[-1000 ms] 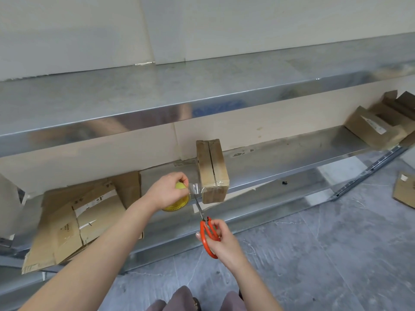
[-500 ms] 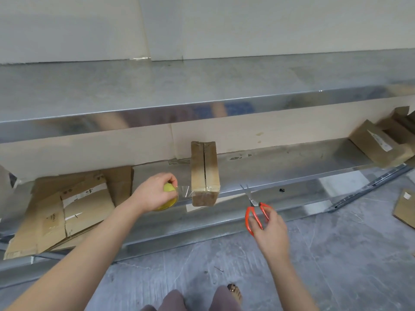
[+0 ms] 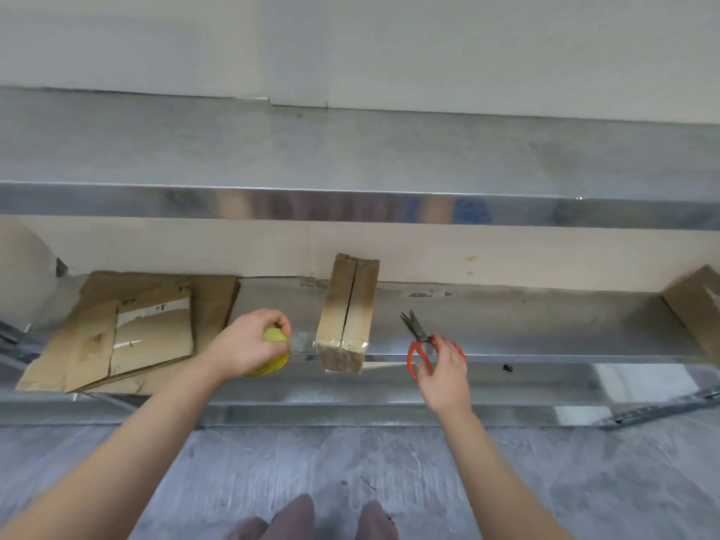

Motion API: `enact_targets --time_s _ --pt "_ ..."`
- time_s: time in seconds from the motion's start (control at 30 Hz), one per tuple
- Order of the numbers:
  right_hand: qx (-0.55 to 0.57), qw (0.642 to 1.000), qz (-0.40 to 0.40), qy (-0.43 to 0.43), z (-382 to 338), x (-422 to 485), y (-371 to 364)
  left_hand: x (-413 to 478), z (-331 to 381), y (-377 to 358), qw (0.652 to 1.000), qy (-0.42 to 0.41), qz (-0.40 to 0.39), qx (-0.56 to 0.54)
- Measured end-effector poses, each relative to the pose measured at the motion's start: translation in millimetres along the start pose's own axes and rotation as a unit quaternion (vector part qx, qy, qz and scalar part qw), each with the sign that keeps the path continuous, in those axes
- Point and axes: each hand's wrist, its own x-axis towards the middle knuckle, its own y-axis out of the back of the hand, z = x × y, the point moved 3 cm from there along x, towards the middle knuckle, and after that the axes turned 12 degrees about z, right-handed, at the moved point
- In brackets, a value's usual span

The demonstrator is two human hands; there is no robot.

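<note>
From the head camera. Half hidden inside the left grip: one yellow tape roll, clasped from above at the front edge of the lower shelf. Barely readable beside it: a clear tape strip reaching to one cardboard box, mid-shelf, front end at the lip. Partly covered by the right grip: one pair of scissors, orange handles under the fingers; clasped or merely touched, impossible to tell. Bare shelf rightward up to a second box, cut off by the frame. Flattened cardboard at left.
</note>
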Motion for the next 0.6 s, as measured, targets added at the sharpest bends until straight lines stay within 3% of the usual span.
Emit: enact_targets --time_s 0.07,0.17,0.27,0.4,0.6 --pt "-0.011 0.999 0.012 0.043 -6 -19 3 -1 2 -1 1.0 0.006 0.0 -0.005" --pt "0.071 0.988 0.041 0.129 -34 -58 10 0 5 -3 1.0 0.0 0.004 -0.006" --pt "0.129 0.977 0.061 0.16 -75 -84 13 0 6 -2 1.0 -0.013 -0.001 0.001" --pt "0.233 0.968 0.071 0.063 -121 -78 9 2 6 3 1.0 -0.026 -0.011 0.002" --pt "0.282 0.958 0.043 -0.019 -133 -64 -5 8 -4 11 0.999 -0.044 -0.017 -0.01"
